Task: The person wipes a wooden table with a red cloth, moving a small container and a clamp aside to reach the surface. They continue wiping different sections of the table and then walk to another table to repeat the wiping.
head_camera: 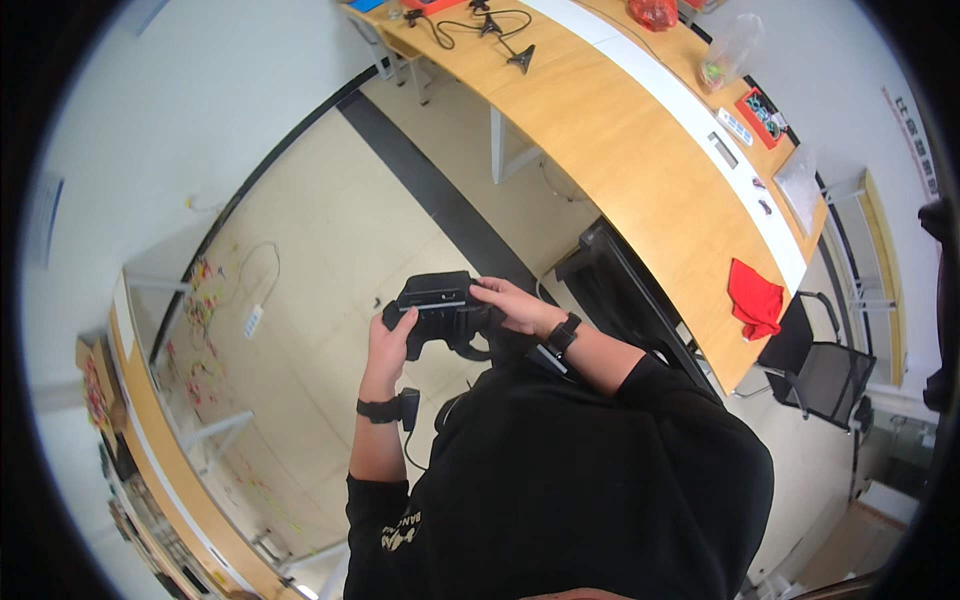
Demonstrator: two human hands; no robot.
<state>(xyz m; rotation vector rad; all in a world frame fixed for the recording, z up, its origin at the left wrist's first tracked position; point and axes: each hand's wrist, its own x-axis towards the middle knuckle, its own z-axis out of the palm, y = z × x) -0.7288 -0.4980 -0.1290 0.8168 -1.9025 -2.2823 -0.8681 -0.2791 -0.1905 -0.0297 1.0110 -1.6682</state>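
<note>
Above the floor in front of my body, I hold a black electronic device (435,319) between both hands. It has a boxy upper part with a small port and dark straps or loops below; its exact kind is not clear. My left hand (391,337) grips its left end, the thumb laid over the near face. At the other end, my right hand (514,301) has its fingers along the upper edge and its palm side hidden. Each wrist wears a black band with a small module, and a cable (411,450) runs from the left one.
A long wooden table (592,112) curves along the right, bearing a red cloth (754,300), black cabled stands (489,26) and a red tray (761,116). Beyond it stands a mesh chair (814,371). A power strip (253,321) and colourful scraps (201,300) lie on the floor at left.
</note>
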